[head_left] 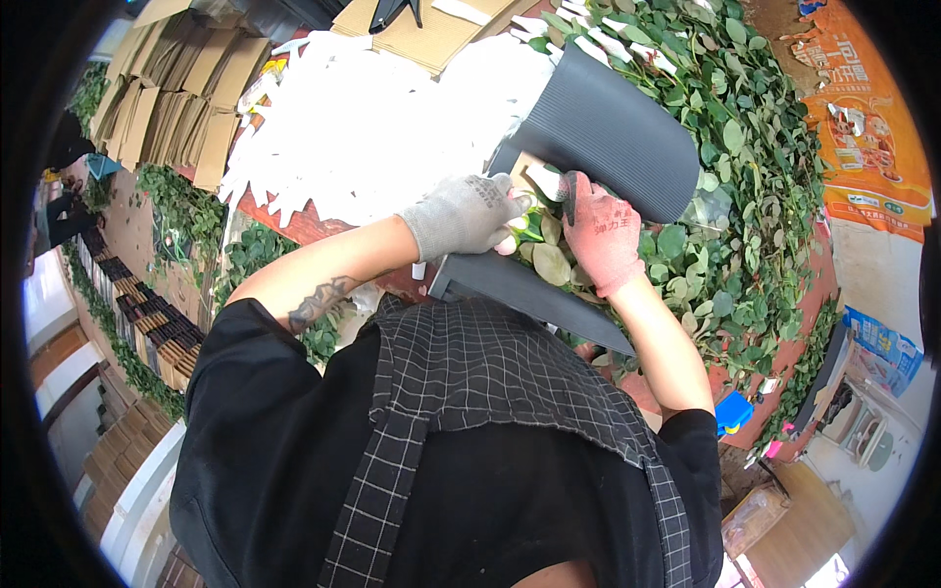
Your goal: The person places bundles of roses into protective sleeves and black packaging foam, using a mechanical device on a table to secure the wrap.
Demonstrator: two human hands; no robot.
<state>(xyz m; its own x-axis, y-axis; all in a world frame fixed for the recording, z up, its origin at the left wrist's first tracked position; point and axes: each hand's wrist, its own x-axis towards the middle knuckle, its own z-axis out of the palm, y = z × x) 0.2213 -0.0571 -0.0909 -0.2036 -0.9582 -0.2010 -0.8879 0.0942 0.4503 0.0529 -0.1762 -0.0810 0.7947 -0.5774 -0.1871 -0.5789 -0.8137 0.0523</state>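
Seen from above, looking down past a black shirt and a checked apron [470, 392]; two gloved hands meeting close together at the middle of the view, over a bundle of leafy stems [545, 247]; left hand [469, 214] in a grey knit glove, fingers curled closed on the stems from the left, apparently steadying them; right hand [600, 235] in a pink-red glove, wrapped closed around the same bundle from the right, thumb side toward the grey glove; fingertips of both nearly touching, so the bundle sits pinched between them; around the stems, a dark grey corrugated sheet [603, 132], curving up and away just beyond the right hand and running as a flat flap [520, 294] just beneath both wrists, seemingly cradling the stems like a sleeve, which would explain the grip at its open middle; exact contact between gloves and sheet hard to tell; to the right of the right hand and beyond it, a deep heap of loose green leaves and cut stems [755, 167] covering a reddish surface [304, 227]; beyond the left hand, a spread of white jagged-edged paper sheets [363, 127]; farther off past the left forearm, stacks of flat brown cardboard [176, 88]; well to the right of the right hand, an orange printed bag [863, 118]; below the right elbow, a small blue object [733, 410], kind unclear.
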